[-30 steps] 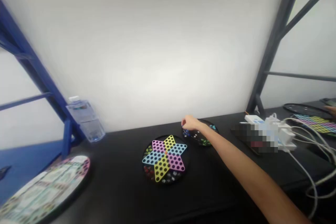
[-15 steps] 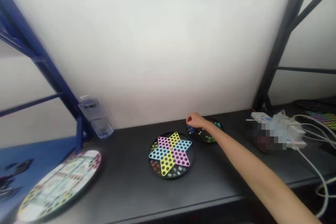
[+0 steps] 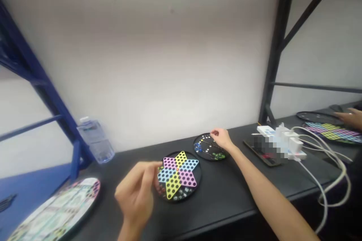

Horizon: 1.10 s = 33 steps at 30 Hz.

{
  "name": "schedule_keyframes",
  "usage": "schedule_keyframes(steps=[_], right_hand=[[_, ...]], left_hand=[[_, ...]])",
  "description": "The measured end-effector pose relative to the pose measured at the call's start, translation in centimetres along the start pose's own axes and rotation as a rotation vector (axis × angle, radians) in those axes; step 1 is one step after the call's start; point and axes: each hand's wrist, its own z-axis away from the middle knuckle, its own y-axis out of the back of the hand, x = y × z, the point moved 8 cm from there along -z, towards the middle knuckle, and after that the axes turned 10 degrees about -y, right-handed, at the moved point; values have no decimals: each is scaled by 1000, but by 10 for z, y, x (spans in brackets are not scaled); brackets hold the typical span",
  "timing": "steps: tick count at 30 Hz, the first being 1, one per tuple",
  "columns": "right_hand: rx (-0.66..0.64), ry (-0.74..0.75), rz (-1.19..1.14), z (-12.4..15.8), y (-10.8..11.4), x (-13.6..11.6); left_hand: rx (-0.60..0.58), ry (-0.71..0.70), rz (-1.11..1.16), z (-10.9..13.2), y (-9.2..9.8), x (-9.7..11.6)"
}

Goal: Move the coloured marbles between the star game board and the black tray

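Note:
A round black Chinese checkers board [image 3: 198, 176] with a pink, yellow and blue star lies on the dark table. My left hand [image 3: 136, 191], slightly blurred, is at its left edge, fingers curled and the index fingertip over the rim. Behind it to the right is a round black tray [image 3: 204, 153] with blue pieces [image 3: 198, 147], green pieces [image 3: 218, 156] and a few pale dots. My right hand [image 3: 222, 138] is over its right side, thumb and fingers pinched together. Whatever either hand holds is too small or hidden to make out. Red and clear pieces lie in the board's outer compartments.
A white-topped round game board [image 3: 60, 211] is at the left front, near a leaning clear bottle [image 3: 96, 139]. On the right are a phone [image 3: 263, 150], a power strip [image 3: 267, 131] and looping white cables [image 3: 313, 188]. Another person's hand [image 3: 353, 117] is by a second star board [image 3: 333, 131].
My left hand has come into view at the star board. My right hand has shifted from the tray's left side to its right. The view has turned rightward, bringing in another person's hand.

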Motion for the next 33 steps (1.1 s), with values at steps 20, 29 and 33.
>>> schedule_keyframes(steps=[20,29,33], right_hand=[[-88,194,14,82,-14,-62],[-503,299,65,154,-53,-115],[-470,327,66,158,-41,-120]], left_hand=[[-472,229,-261,-5,-60,-164],[-513,217,-206,-3,-65,-158],[-498,183,-221,-4,-64,-161]])
